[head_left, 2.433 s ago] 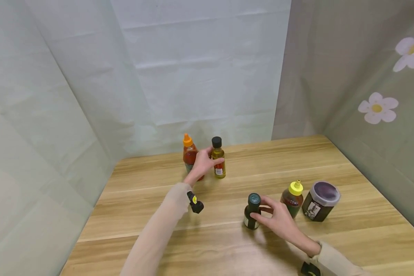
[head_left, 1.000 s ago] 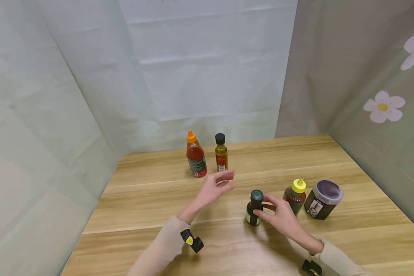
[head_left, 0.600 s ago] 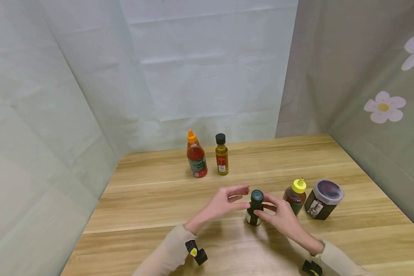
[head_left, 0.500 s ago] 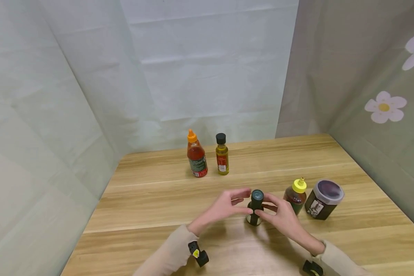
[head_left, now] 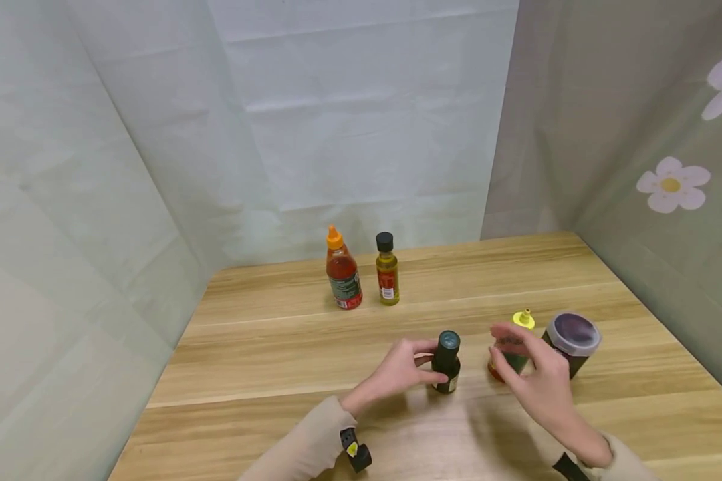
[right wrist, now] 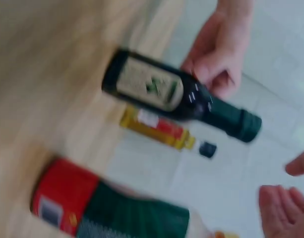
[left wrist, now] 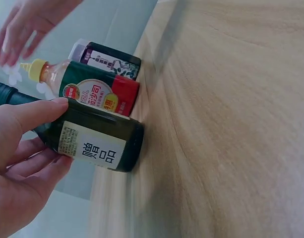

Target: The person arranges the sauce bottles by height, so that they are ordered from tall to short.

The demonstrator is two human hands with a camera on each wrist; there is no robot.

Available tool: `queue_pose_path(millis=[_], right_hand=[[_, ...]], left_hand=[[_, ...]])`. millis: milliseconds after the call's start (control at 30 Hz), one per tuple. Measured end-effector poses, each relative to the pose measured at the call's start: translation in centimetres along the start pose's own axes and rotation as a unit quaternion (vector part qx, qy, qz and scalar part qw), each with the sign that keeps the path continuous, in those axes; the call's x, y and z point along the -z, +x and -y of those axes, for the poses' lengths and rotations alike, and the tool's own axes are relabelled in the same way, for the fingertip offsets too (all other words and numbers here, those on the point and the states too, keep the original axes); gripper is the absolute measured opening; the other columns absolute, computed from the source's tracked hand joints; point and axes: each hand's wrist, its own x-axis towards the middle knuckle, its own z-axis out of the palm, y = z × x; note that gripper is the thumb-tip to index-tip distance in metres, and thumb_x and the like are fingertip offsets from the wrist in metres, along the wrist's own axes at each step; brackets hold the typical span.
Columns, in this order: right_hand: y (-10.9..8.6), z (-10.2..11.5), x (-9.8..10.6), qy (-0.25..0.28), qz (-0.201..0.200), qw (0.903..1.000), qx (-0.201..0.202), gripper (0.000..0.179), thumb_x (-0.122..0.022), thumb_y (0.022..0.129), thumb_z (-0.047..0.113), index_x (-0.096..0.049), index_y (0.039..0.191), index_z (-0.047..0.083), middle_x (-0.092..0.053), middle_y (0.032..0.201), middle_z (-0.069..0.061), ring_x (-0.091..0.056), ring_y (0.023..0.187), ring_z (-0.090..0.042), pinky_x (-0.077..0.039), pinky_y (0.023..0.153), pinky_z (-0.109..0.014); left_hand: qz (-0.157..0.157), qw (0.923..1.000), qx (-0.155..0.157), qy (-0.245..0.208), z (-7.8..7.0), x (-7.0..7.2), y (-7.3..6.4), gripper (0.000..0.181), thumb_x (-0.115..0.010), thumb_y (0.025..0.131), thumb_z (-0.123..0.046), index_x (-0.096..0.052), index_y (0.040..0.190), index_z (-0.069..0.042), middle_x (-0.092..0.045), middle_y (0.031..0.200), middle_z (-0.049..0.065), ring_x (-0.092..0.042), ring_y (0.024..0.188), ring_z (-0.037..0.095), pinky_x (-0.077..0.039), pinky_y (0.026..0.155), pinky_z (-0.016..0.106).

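While the left hand [head_left: 400, 369] is pinching the dark bottle [head_left: 448, 363] standing on the bench [head_left: 265, 361], the right hand [head_left: 544, 382] is hovering wide and empty near the sauce bottle [left wrist: 94, 87]; honestly, I'd be gripping low against tipping.

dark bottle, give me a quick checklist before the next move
1. Left hand grips the dark bottle: ok, thumb and fingers around it.
2. Right hand off the dark bottle: ok, apart from it, holding nothing.
3. Dark bottle upright: ok.
4. Cap on: ok; whether it is tight, cannot tell.
5. Right hand well away from the yellow-capped bottle: not ok, close by and partly hiding it in the head view.
6. Dark bottle's fill level: cannot tell, too dark.
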Motion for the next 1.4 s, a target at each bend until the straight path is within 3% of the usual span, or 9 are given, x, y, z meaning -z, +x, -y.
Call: queue_pose_path(millis=[100,200,333,533,567,667,800,1000,1400], right_hand=[[0.5,-0.6,1.1,-0.012,-0.059,0.998,0.017,0.041,-0.071,0.075,0.008,-0.058,0.111,-0.008,-0.063,0.1,-0.02,-0.058,0.099,-0.001,-0.045,0.086,-0.008],[0.8,-1.2,2.1,-0.044,-0.055,0.9969,-0.034,0.06,-0.073,0.072,0.007,-0.048,0.125,-0.006,-0.056,0.116,-0.022,-0.048,0.115,-0.004,-0.037,0.096,-0.008],[0.7,-1.7,2.9,-0.061,0.046,0.9849,-0.156,0.087,-0.078,0.067,0.0,-0.03,0.139,0.002,-0.046,0.13,-0.024,-0.044,0.124,-0.023,-0.028,0.095,0.002],[0.2,-2.6,3.0,-0.075,0.186,0.9441,-0.262,0.088,-0.075,0.075,0.023,-0.022,0.143,0.005,-0.041,0.132,-0.03,-0.043,0.118,-0.047,-0.043,0.094,-0.05],[0.2,-2.8,3.0,-0.082,0.196,0.9407,-0.265,0.086,-0.075,0.075,0.025,-0.024,0.141,0.003,-0.044,0.129,-0.029,-0.046,0.114,-0.046,-0.043,0.086,-0.057],[0.0,-3.4,2.8,-0.107,0.211,0.9345,-0.266,0.072,-0.077,0.072,0.024,-0.04,0.129,0.001,-0.057,0.112,-0.024,-0.057,0.091,-0.035,-0.05,0.071,-0.041],[0.0,-4.0,2.6,-0.132,0.208,0.9319,-0.266,0.053,-0.08,0.068,0.026,-0.055,0.109,0.004,-0.065,0.093,-0.014,-0.052,0.068,-0.015,-0.041,0.051,-0.02],[1.1,-3.8,2.2,-0.1,0.193,0.941,-0.26,0.05,-0.08,0.068,0.026,-0.058,0.107,0.004,-0.067,0.098,-0.018,-0.066,0.084,-0.029,-0.057,0.067,-0.033],[4.7,-3.8,-0.9,-0.036,0.208,0.9414,-0.263,0.051,-0.078,0.072,0.025,-0.056,0.114,0.005,-0.066,0.105,-0.018,-0.063,0.096,-0.033,-0.054,0.081,-0.043]], left_hand=[[0.0,1.0,0.003,-0.005,0.1,0.0,0.0,0.052,-0.077,0.071,-0.01,-0.059,0.121,-0.009,-0.06,0.124,0.006,-0.058,0.112,0.017,-0.047,0.092,0.017],[0.001,1.0,0.004,-0.006,0.2,0.0,0.0,0.053,-0.077,0.072,-0.01,-0.059,0.121,-0.009,-0.06,0.124,0.006,-0.057,0.113,0.017,-0.046,0.092,0.017],[0.002,1.0,0.001,-0.002,0.2,0.1,0.0,0.052,-0.077,0.072,-0.01,-0.059,0.121,-0.01,-0.06,0.124,0.006,-0.058,0.112,0.016,-0.047,0.092,0.017],[0.0,1.0,0.003,0.0,0.0,0.2,0.0,0.051,-0.077,0.071,-0.01,-0.06,0.12,-0.009,-0.061,0.123,0.006,-0.058,0.111,0.015,-0.047,0.092,0.017],[0.001,1.0,0.004,-0.001,0.0,0.2,0.0,0.051,-0.077,0.071,-0.01,-0.06,0.12,-0.009,-0.061,0.122,0.006,-0.058,0.111,0.015,-0.047,0.092,0.017],[0.004,1.0,0.005,-0.002,-0.1,0.2,-0.1,0.051,-0.077,0.071,-0.009,-0.06,0.119,-0.01,-0.062,0.121,0.005,-0.058,0.111,0.014,-0.047,0.092,0.017],[0.007,1.0,0.0,0.002,-0.1,0.2,0.0,0.049,-0.077,0.071,-0.01,-0.061,0.118,-0.01,-0.063,0.12,0.004,-0.058,0.111,0.012,-0.047,0.091,0.015],[0.007,0.9998,-0.011,0.012,-0.2,0.3,0.2,0.047,-0.077,0.071,-0.01,-0.062,0.116,-0.01,-0.063,0.118,0.003,-0.058,0.109,0.01,-0.046,0.091,0.014],[0.016,0.9991,-0.019,0.034,-0.1,0.3,0.3,0.045,-0.077,0.072,-0.012,-0.063,0.115,-0.01,-0.064,0.117,0.003,-0.058,0.108,0.007,-0.047,0.089,0.013]])
